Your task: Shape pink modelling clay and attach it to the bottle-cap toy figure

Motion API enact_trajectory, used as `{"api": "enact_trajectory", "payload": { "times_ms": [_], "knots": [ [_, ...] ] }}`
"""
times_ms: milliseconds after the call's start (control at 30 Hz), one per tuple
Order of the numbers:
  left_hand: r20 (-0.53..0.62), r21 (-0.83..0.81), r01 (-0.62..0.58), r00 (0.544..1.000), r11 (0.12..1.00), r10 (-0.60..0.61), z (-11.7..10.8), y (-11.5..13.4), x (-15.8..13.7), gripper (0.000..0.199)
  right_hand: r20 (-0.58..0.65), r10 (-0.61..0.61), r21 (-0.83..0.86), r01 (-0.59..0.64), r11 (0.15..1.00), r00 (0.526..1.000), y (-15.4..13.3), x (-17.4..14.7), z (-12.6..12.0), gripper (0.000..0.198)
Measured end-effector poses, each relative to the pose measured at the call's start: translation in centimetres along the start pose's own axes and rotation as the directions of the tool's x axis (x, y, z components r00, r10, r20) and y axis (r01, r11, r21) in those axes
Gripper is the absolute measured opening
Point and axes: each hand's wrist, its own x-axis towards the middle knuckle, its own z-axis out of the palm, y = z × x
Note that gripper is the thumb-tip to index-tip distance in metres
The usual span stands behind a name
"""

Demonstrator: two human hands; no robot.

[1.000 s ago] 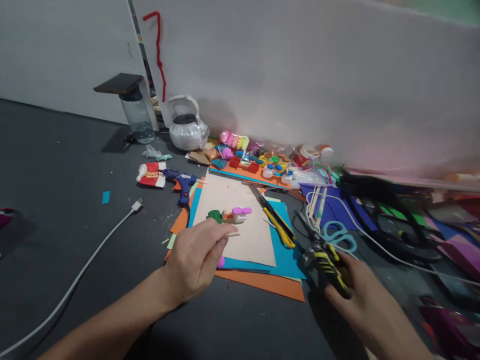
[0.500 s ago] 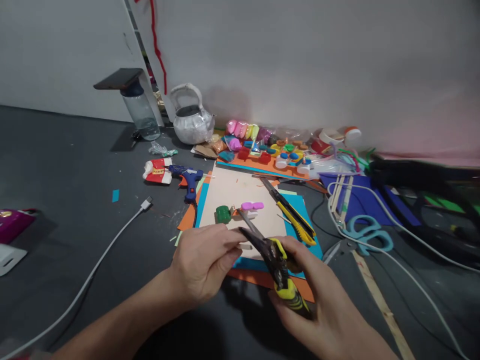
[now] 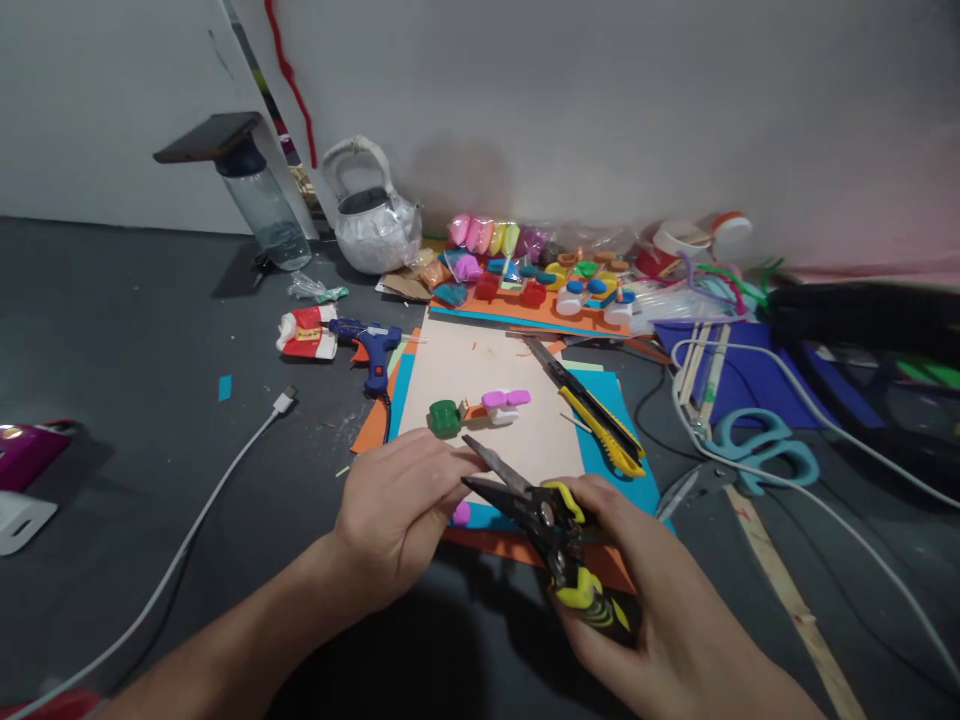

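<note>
My right hand [image 3: 637,570] grips a pair of snips [image 3: 551,530] with black and yellow handles. Their dark jaws are parted and point up and left, with the lower tip by the fingertips of my left hand [image 3: 405,505]. My left hand is closed in a pinch, and whatever it holds is hidden behind the fingers. A small purple-pink piece [image 3: 461,513] shows just below those fingers; I cannot tell whether they touch it. Beyond the hands, a green clay piece [image 3: 445,418] and a pink and white clay piece [image 3: 505,403] lie on a pale sheet [image 3: 450,350].
A yellow utility knife [image 3: 600,420] lies right of the sheet, near blue scissors [image 3: 761,450] and a wooden strip [image 3: 795,600]. To the left are a glue gun [image 3: 373,350] and white cable [image 3: 217,490]. Behind stand a kettle [image 3: 377,230], bottle [image 3: 266,215] and colourful clay pieces [image 3: 517,290].
The snips' jaws have shifted slightly left and remain parted. A small pale stick end by my left fingers no longer shows, while the purple-pink piece has come into sight. The camera view has shifted slightly.
</note>
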Motion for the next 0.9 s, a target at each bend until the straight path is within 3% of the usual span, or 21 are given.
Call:
{"api": "enact_trajectory", "payload": {
  "times_ms": [233,500,700,900],
  "knots": [
    [-0.001,0.047,0.005,1.0,0.999,-0.005,0.3,-0.1,0.0,0.022,0.046,0.001,0.055,-0.003,0.998,0.999,-0.3,0.1,-0.5,0.061],
    [-0.025,0.069,0.014,1.0,0.998,-0.012,0.8,-0.2,-0.3,0.023,0.067,0.058,0.1,-0.065,0.993,0.996,-1.1,1.2,-1.0,0.034],
    [-0.029,0.061,0.015,0.999,0.998,-0.013,1.0,0.0,-0.5,0.02,0.032,0.078,0.16,-0.082,0.984,0.996,-1.0,1.3,-0.8,0.026],
    [-0.005,-0.014,0.085,0.996,0.996,-0.085,0.8,0.1,-0.2,0.021,0.065,0.198,0.256,-0.208,0.944,0.978,-0.8,1.1,-0.4,0.045]
  ]
}}
